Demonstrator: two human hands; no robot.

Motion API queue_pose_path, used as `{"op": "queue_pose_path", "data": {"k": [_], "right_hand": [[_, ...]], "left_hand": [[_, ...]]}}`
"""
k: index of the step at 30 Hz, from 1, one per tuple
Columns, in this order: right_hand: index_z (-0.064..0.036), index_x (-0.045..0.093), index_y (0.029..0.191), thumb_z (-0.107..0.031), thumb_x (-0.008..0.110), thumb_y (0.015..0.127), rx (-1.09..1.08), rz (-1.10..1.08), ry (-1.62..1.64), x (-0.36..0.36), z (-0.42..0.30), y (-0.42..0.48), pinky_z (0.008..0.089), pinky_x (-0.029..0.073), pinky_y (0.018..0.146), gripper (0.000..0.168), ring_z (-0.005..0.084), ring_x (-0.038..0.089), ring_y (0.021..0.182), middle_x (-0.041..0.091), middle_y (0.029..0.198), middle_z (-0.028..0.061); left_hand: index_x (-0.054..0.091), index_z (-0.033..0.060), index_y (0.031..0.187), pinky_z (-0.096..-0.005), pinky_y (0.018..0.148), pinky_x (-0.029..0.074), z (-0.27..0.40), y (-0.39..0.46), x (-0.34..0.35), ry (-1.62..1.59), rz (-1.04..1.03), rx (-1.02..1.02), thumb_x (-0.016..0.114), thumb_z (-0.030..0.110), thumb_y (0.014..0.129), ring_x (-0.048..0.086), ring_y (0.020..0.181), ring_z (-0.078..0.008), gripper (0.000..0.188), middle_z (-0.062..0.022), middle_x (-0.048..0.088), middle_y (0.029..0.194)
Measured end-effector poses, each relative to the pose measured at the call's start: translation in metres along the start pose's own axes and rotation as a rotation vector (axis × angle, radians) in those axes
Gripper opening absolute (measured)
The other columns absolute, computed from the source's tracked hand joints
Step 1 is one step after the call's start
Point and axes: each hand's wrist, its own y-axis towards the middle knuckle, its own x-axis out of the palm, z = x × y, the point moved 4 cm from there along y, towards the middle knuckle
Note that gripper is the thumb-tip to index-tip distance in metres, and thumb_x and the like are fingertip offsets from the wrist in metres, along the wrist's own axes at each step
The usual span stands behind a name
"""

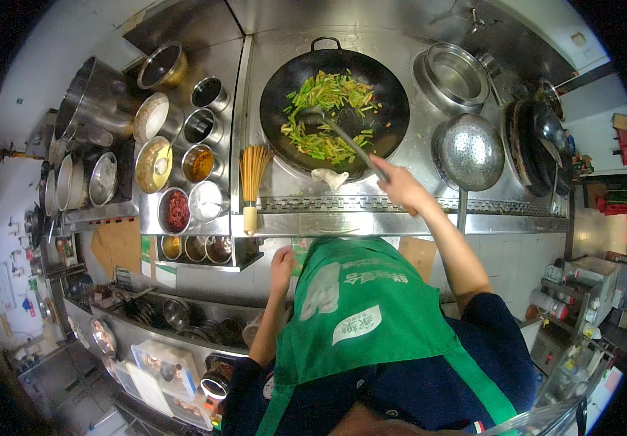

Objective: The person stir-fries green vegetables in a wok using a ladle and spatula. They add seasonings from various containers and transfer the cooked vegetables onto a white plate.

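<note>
My right hand (407,188) grips the handle of a metal ladle (352,143), which reaches down into a black wok (274,103). The bowl of the ladle rests among chopped green stalk vegetables (340,90), spread in two heaps with small reddish bits between. A crumpled white cloth (331,179) lies at the wok's near rim. Below the counter edge, beside the green apron (378,294), my left hand (283,264) hangs with its fingers curled and nothing visible in it.
A bamboo wok brush (252,180) lies left of the wok. Further left stand seasoning containers (200,163) and a tall steel pot (93,101). To the right are a perforated strainer (471,151), stacked steel basins (457,73) and dark woks (531,147).
</note>
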Motion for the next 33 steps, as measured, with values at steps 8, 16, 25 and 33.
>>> {"op": "queue_pose_path", "data": {"k": [8,16,25,33], "right_hand": [[-0.005,0.042,0.142,-0.004,0.056,0.086,0.076,0.525,0.044,0.000,0.013,0.056,0.0399,0.052,0.079,0.057,0.0354,0.069,0.092,0.070,0.102,0.0197],[-0.011,0.048,0.139,0.000,0.059,0.075,-0.512,0.057,-0.159,-0.036,0.025,0.009,0.0456,0.050,0.075,0.066,0.0384,0.065,0.081,0.068,0.095,0.0222],[-0.019,0.047,0.142,-0.003,0.060,0.084,0.126,-0.431,0.059,-0.140,-0.019,-0.136,0.0256,0.041,0.045,0.062,0.0058,0.048,0.049,0.060,0.073,0.0017],[-0.014,0.048,0.140,-0.003,0.062,0.079,0.011,-0.034,-0.170,-0.077,0.008,-0.083,0.0419,0.049,0.081,0.063,0.0410,0.063,0.085,0.064,0.107,0.0248]], "left_hand": [[0.052,0.0020,0.122,-0.0327,0.070,0.054,0.147,0.044,0.142,-0.217,-0.133,0.047,0.061,0.027,0.092,0.061,0.083,-0.0182,0.040,-0.0096,0.060,0.103],[0.052,0.0026,0.100,-0.0353,0.063,0.057,0.169,0.113,0.209,-0.410,-0.185,-0.340,0.055,0.015,0.090,0.059,0.077,-0.0227,0.017,-0.0118,0.057,0.097],[0.049,0.0065,0.102,-0.0260,0.043,0.034,0.206,0.012,0.208,-0.440,-0.090,-0.499,0.051,0.015,0.093,0.051,0.064,-0.0159,0.013,-0.0104,0.057,0.090],[0.052,0.0137,0.115,-0.0435,0.078,0.049,0.123,0.005,0.169,-0.241,-0.099,-0.382,0.057,0.026,0.095,0.059,0.096,-0.0201,0.024,-0.0052,0.061,0.107]]}}
